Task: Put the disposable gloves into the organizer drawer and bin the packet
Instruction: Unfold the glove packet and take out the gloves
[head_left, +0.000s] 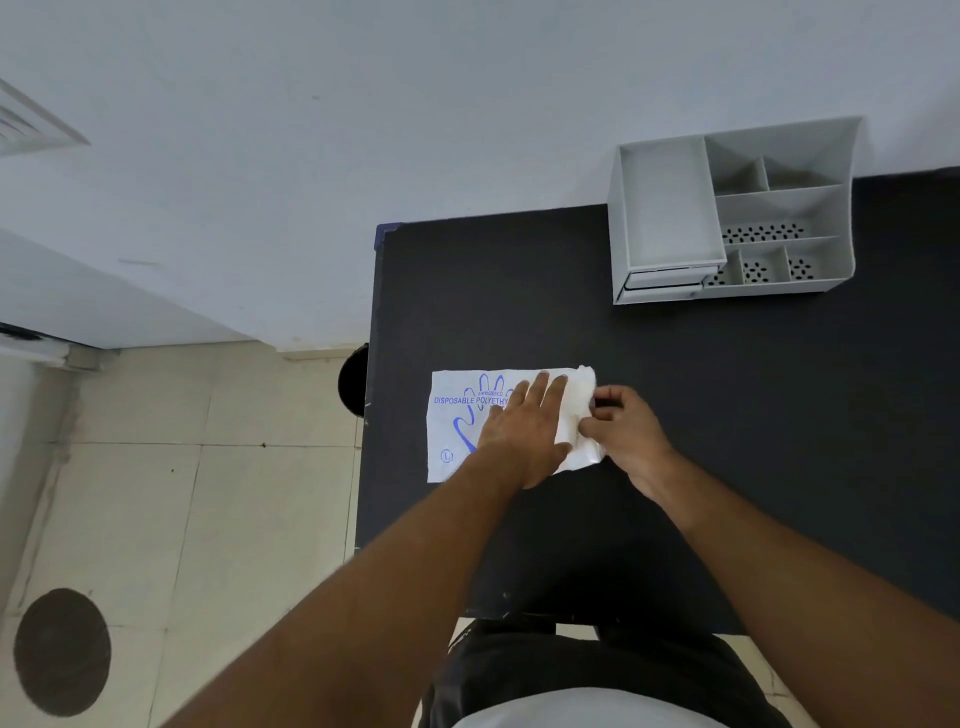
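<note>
A white packet (457, 415) with blue print of a hand and "DISPOSABLE POLYETHY..." lies flat on the black table (519, 291). My left hand (524, 431) rests flat on the packet, fingers spread, pressing it down. My right hand (623, 431) pinches the clear gloves (576, 410) bunched at the packet's right, open end. The grey organizer (737, 208) stands at the table's far right against the wall, its drawer (670, 280) at the lower left front, shut.
A dark round bin (353, 379) sits on the floor just left of the table's edge, mostly hidden. Beige floor tiles (182, 493) lie to the left, with a dark round patch (62, 652). A white wall stands behind the table.
</note>
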